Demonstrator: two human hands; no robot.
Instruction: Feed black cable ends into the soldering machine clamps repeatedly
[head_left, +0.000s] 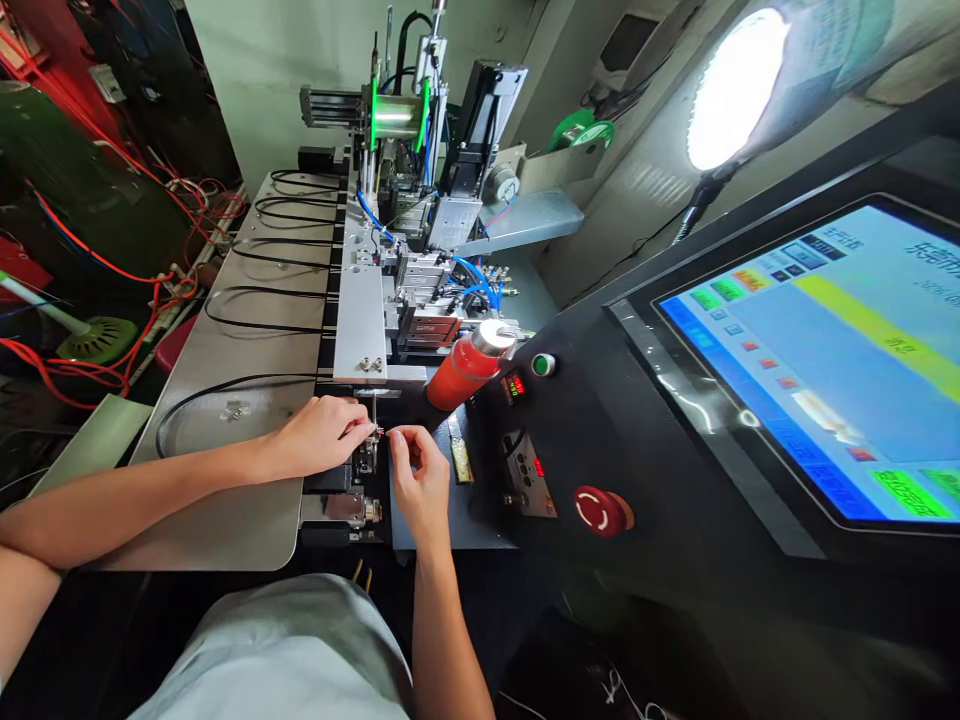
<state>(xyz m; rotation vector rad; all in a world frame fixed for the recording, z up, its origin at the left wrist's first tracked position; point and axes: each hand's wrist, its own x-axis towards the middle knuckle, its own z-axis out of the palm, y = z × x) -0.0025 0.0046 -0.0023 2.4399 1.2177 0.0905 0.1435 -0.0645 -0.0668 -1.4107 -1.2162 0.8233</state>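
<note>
My left hand (319,438) reaches in from the left over the metal table, its fingers closed at a small metal clamp fixture (366,458). My right hand (421,485) is on the fixture's other side, thumb and forefinger pinched together. The two sets of fingertips nearly meet above the fixture. Thin reddish strands seem to show between them, too small to make out. A black cable (217,388) curves over the table and runs toward the fixture just beyond my left hand. A narrow strip with a yellowish end (460,462) lies right of my right hand.
Several looped black cables (266,322) lie across the metal table (247,535). Beyond my hands stand a red bottle (461,372) and a machine with a wire spool (397,117). On the right are a red emergency stop button (600,511), a touchscreen (832,370) and a bright lamp (735,90).
</note>
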